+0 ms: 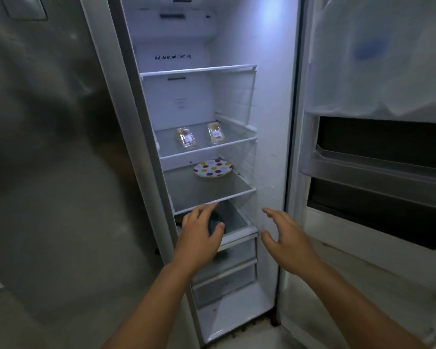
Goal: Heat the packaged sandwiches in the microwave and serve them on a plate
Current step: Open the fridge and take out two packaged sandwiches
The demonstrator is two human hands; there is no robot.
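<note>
Head view: I stand at the open fridge (269, 122), both arms stretched toward its lit interior, nothing in either grip. My left hand (199, 235) hangs in front of the top drawer (239, 222), fingers spread and relaxed; my right hand (285, 238) is beside it near the fridge's right wall, fingers likewise apart.

The two packaged sandwiches lie up and ahead of both hands, side by side on the middle glass shelf (237, 143), two shelves above the drawer. The left sandwich pack (186, 138) and the right sandwich pack (216, 133) each lie flat in clear wrap with their long axes running front to back, short ends facing me. They sit apart, not touching. The left hand looks the nearer to the left pack, the right hand to the right pack, so I judge each could take its own with a reach up and inward.

One shelf below them, a spotted plate (213, 168) rests alone toward the back. The top shelf shows nothing on it. The drawer under my left hand holds something dark I cannot make out. The open fridge door (378, 71) stands to my right, with its bins.
</note>
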